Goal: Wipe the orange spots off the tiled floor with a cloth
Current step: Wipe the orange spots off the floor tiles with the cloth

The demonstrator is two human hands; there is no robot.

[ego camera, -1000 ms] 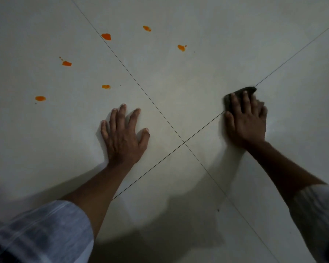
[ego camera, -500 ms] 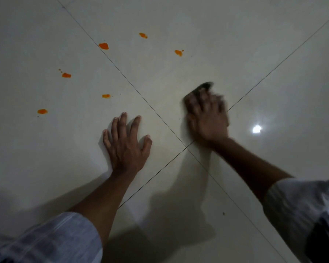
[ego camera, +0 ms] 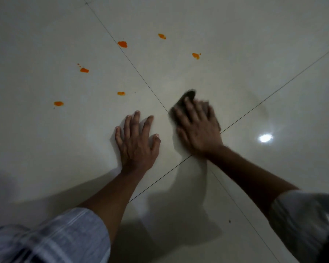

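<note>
where grout lines (ego camera: pixel 141 74) cross, glossy tiled floor (ego camera: pixel 235 35) (fingers (ego camera: pixel 188 107) flat on cloth (ego camera: pixel 188 94))

I see dark cloth (ego camera: pixel 188 95) flat on pale tiled floor (ego camera: pixel 235 54) by grout crossing | six orange spots (ego camera: pixel 122 44) unwiped, well apart from it

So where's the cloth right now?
The dark cloth is pressed flat under the right hand, just right of where the tile lines cross, beside the left hand.

I can read nothing here — no text, label, brand, number or sign on the pale glossy tiled floor (ego camera: pixel 235 44) or the striped grey sleeves (ego camera: pixel 65 234).
</note>
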